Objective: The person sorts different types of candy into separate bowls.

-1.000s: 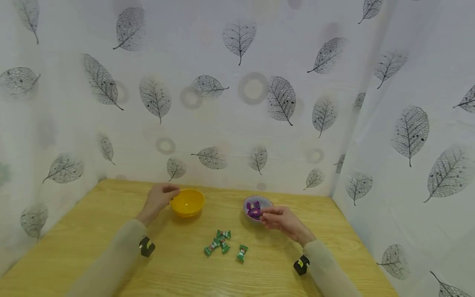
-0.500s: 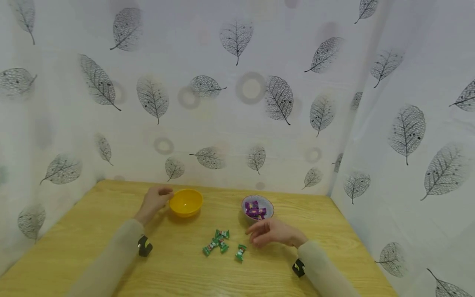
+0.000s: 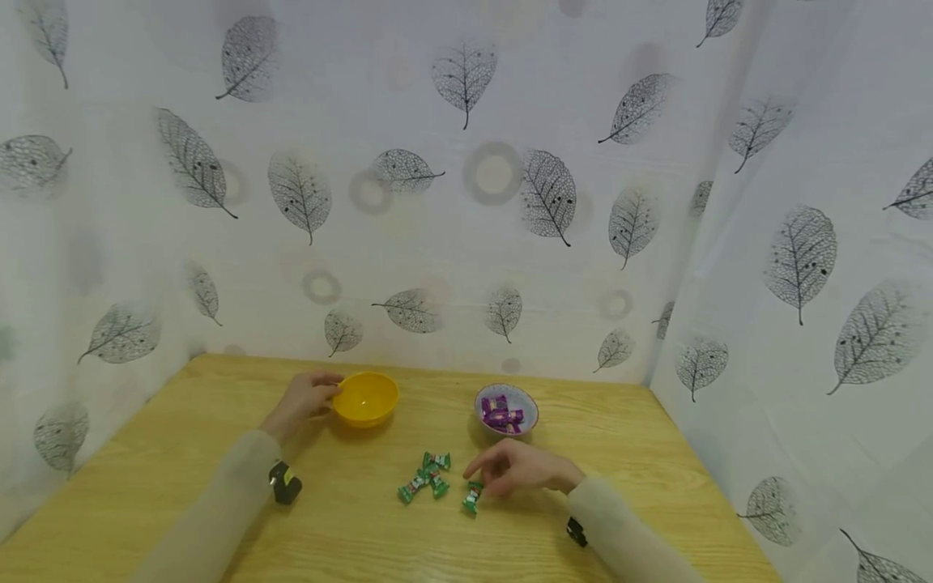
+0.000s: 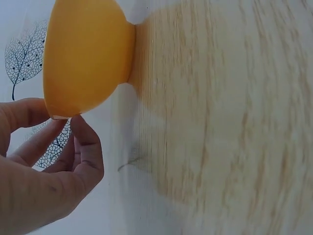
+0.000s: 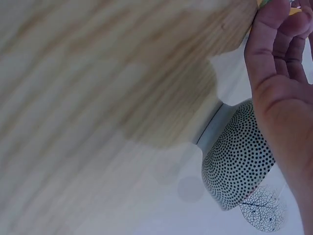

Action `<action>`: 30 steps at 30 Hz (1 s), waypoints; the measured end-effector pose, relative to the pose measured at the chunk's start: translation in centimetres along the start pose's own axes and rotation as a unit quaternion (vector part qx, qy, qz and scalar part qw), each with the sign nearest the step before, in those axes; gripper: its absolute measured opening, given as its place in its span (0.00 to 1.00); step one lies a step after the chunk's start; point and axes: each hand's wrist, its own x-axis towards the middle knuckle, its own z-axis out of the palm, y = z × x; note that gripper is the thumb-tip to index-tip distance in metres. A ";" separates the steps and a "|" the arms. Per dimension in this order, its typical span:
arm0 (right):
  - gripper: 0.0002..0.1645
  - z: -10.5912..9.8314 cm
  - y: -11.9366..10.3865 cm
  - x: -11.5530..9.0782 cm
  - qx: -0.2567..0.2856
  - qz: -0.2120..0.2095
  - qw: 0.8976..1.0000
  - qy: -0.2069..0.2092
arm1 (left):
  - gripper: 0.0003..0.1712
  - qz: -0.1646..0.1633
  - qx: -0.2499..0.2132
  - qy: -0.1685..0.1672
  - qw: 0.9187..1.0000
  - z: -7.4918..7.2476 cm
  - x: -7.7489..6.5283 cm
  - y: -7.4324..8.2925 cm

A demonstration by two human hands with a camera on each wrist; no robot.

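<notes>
My left hand pinches the near-left rim of a plain yellow bowl; in the left wrist view, thumb and fingers meet at the edge of the yellow bowl. Over the table, my right hand reaches down at a single green-wrapped candy, index finger and thumb apart on either side of its upper end. Several more green candies lie in a loose cluster to its left. In the right wrist view the fingertips of my right hand are partly cut off by the frame.
Behind my right hand stands a patterned bowl holding several purple-wrapped candies. Its dotted outside shows in the right wrist view. A leaf-print curtain closes off the back and sides of the wooden table.
My right hand has left the patterned bowl and come down, toward me and left, to the lone green candy. The left fingers came off the yellow bowl's rim, then back onto it.
</notes>
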 end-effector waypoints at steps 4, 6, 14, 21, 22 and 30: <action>0.21 0.2 -0.1 0.2 -0.001 -0.004 1.000 -0.001 | 0.27 -0.004 -0.014 -0.013 1.000 0.0 -0.1 0.0; 0.21 0.3 -0.1 0.3 -0.007 -0.003 1.000 -0.002 | 0.27 -0.005 -0.018 -0.018 1.000 -0.1 -0.2 0.0; 0.18 0.7 -0.2 0.8 -0.057 -0.002 0.998 0.007 | 0.28 -0.006 -0.029 -0.024 0.999 -0.1 0.1 -0.5; 0.16 0.9 0.0 1.0 -0.092 -0.007 0.996 0.012 | 0.28 -0.007 -0.037 -0.029 0.999 -0.1 0.2 -0.4; 0.15 0.9 -0.1 1.0 -0.095 -0.010 0.995 0.013 | 0.28 -0.007 -0.037 -0.031 0.999 -0.1 0.2 -0.3; 0.13 0.8 -0.1 0.9 -0.105 -0.005 0.994 0.027 | 0.28 -0.001 -0.042 -0.038 0.998 0.0 0.3 -0.5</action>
